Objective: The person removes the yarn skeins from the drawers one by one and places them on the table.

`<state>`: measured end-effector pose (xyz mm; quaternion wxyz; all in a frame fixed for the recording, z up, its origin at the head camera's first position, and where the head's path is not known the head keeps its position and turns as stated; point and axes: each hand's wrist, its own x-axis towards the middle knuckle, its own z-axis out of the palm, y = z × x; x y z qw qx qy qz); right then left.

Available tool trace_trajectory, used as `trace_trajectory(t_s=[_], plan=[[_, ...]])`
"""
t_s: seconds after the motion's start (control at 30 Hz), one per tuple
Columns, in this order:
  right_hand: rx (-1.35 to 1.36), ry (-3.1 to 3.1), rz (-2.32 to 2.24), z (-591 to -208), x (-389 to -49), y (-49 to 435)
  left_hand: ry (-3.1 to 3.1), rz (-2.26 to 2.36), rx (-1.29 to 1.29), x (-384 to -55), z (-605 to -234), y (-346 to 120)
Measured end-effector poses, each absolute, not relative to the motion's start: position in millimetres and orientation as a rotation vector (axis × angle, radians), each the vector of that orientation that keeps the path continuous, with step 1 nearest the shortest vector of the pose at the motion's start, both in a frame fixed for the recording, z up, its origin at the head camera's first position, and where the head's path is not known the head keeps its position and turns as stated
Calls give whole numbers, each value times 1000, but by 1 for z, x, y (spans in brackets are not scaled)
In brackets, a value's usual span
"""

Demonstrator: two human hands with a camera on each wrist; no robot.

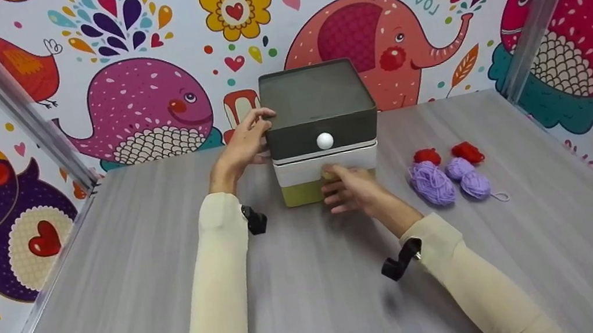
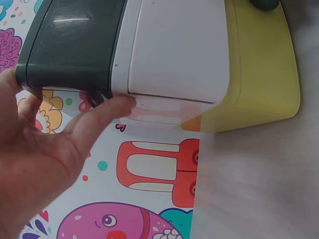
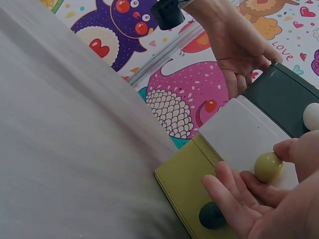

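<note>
A stacked drawer box (image 1: 318, 93) stands on the table, with a dark green top drawer, a white middle drawer (image 1: 297, 173) and a yellow-green bottom drawer (image 1: 300, 194). My left hand (image 1: 244, 148) holds the box's upper left side, one fingertip over the top edge and another digit against the side near the white part (image 2: 174, 45). In the right wrist view, my right hand (image 3: 259, 204) pinches the yellow-green knob (image 3: 268, 167) on the white drawer between thumb and a finger. Its other fingers extend beside the dark green knob (image 3: 212, 215) of the bottom drawer.
To the right of the box lie purple yarn balls (image 1: 432, 184) and red yarn bundles (image 1: 467, 152) on the grey wood-look table (image 1: 315, 293). Behind the box rises a patterned wall (image 1: 147, 112), with metal posts (image 1: 543, 6) at the table's far corners.
</note>
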<state>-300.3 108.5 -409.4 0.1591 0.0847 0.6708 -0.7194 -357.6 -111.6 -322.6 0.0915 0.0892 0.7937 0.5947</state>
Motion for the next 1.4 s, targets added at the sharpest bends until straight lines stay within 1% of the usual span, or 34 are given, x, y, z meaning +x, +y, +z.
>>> trace_trajectory(t_s=[0.3, 0.67, 1.0, 1.4], plan=[[231, 1974, -1988, -410, -306, 108, 2366, 1758, 264, -356, -323, -113], [207, 1947, -2012, -414, -306, 110, 2355, 1767, 255, -358, -323, -113], [82, 2014, -1867, -423, -298, 125, 2339, 1773, 255, -358, -321, -112], [195, 1945, -1806, -441, -300, 139, 2355, 1768, 270, -359, -322, -112]])
